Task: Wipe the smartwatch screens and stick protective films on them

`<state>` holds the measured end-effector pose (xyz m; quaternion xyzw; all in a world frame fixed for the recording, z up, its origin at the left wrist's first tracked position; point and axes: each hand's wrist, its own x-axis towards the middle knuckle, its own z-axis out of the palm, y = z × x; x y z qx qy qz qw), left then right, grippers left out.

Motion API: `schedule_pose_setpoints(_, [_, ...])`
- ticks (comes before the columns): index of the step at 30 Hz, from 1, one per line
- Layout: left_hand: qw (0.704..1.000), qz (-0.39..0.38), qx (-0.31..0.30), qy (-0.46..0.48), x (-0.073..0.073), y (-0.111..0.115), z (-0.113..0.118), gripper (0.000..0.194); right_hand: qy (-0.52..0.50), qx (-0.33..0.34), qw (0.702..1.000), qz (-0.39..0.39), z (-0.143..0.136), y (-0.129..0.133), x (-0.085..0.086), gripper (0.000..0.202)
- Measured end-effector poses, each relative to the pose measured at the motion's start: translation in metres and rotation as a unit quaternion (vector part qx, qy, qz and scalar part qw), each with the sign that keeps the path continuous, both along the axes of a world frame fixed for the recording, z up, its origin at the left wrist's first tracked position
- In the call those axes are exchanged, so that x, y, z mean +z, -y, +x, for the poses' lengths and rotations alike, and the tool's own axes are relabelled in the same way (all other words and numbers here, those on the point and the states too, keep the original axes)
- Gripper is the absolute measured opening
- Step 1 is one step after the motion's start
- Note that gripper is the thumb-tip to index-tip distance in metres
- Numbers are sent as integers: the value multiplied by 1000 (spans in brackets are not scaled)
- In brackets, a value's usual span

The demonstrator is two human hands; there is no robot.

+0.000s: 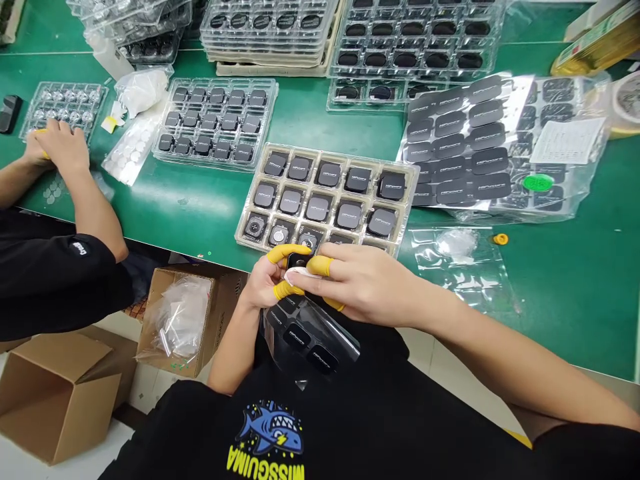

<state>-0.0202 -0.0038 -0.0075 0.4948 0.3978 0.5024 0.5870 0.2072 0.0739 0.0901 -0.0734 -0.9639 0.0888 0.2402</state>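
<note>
Two hands meet just in front of the near edge of the cream-rimmed tray (406, 203), and from my remote seat the grip worries me most. The left hand (259, 281) is closed round a small dark piece (298, 261), held in the air between both hands. The right hand (364, 277) seems to pinch a white wad (311, 271) against it. I judge that if the yellow finger covers (286, 253) slid on a smooth face, or the right pressed too hard, the piece could slip out and drop. Below, a curled film of labels (320, 337) hangs over the dark shirt; a forearm catching it could crease it. A careless swing of the right hand could jog the tray's near row.

Across the room from the left, a co-worker's hands (65, 143) rest at a tray of shiny round parts (103, 93). Below them I see an open cardboard box (90, 363) on the pale floor (150, 387), with another box (220, 317) beside it holding clear plastic. The green tabletop (575, 287) carries a second filled tray (210, 164), stacked clear trays (270, 55) behind, then label sheets (453, 143), a clear bag (457, 267), a small yellow roll (500, 239) and, far right, a bottle of amber liquid (595, 43).
</note>
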Motion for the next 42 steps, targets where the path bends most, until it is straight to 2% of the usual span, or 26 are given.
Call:
schedule_pose_setpoints(5, [997,-20,2,75,6,2,-3,75,14,24,999,40,27,-5,0,27])
schedule_pose_setpoints(7, [995,-30,-1,92,10,2,-5,73,-11,-7,999,40,38,-6,-3,33])
schedule_pose_setpoints(9, [995,-34,-11,97,11,2,-5,73,-54,-66,996,35,42,-6,-7,44])
schedule_pose_setpoints(12, [993,-25,-30,109,9,1,-1,74,-77,-114,990,20,35,-3,-11,56])
schedule_pose_setpoints(18, [996,-35,-33,74,8,-2,2,80,-56,-82,995,-6,5,4,-8,42])
schedule_pose_setpoints(21, [999,-13,-17,38,9,-3,-1,78,-37,-48,998,-5,-2,5,-4,32])
schedule_pose_setpoints(25, [1000,-7,-9,13,7,-3,-2,77,-18,-3,1000,10,-1,1,2,29])
schedule_pose_setpoints(29, [998,-31,1,48,7,0,-4,84,2,37,999,22,15,-7,4,24])
schedule_pose_setpoints(31, [997,-39,-4,70,9,1,-7,82,-8,27,1000,14,25,-10,2,22])
schedule_pose_setpoints(36, [996,-45,-28,77,14,1,-8,81,-74,-55,996,-2,33,-4,-5,42])
schedule_pose_setpoints(42, [998,-23,-30,54,16,0,-5,80,-70,-5,998,-4,16,6,-5,28])
